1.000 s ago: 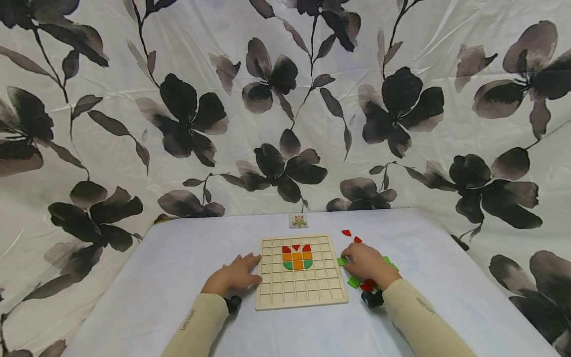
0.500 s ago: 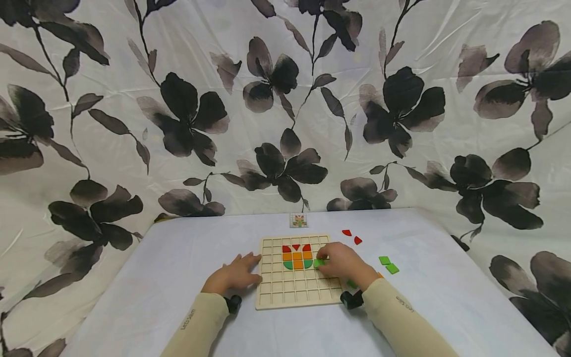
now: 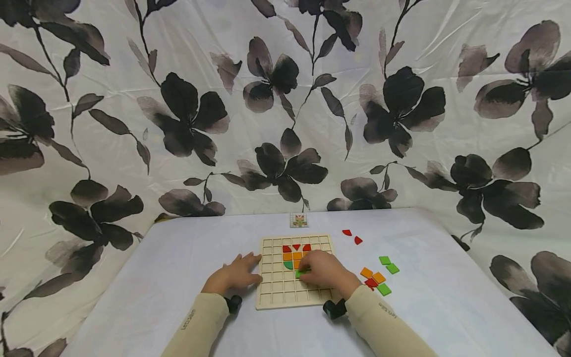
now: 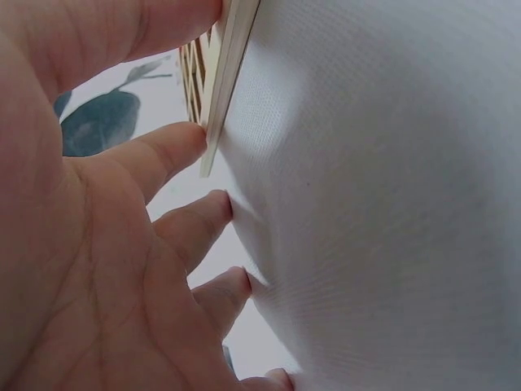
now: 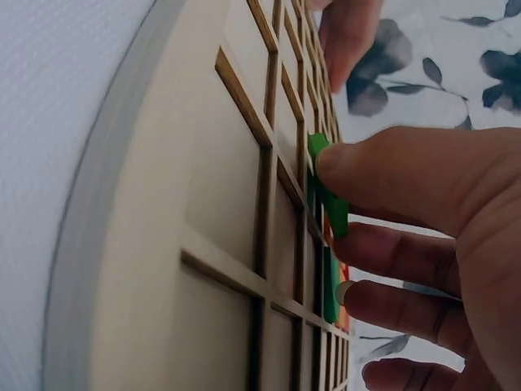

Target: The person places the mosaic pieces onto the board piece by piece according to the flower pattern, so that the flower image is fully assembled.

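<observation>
A wooden grid board point(image 3: 278, 300) lies on the table with red, orange and dark green tiles set in its middle cells. My right hand point(image 3: 327, 270) is over the board, pinching a light green square tile point(image 5: 328, 183) between thumb and forefinger. That tile point(image 3: 301, 273) is tilted at the cells just below the orange tile point(image 3: 296, 264); the hand hides the dark green tile on the right in the head view. My left hand point(image 3: 236, 275) has its fingers spread, with thumb and forefinger touching the board's left edge point(image 4: 220, 90).
Right of the board lie loose tiles: light green ones point(image 3: 392, 268), orange ones point(image 3: 367, 272) and red ones point(image 3: 371, 282). Two more red tiles point(image 3: 358, 240) lie farther back. A small patterned card point(image 3: 299, 220) lies behind the board, before a flowered cloth backdrop point(image 3: 285, 99).
My right hand has picked up a light green tile from the right of the board and carried it left over the grid to below the orange tiles. The left hand has stayed put.
</observation>
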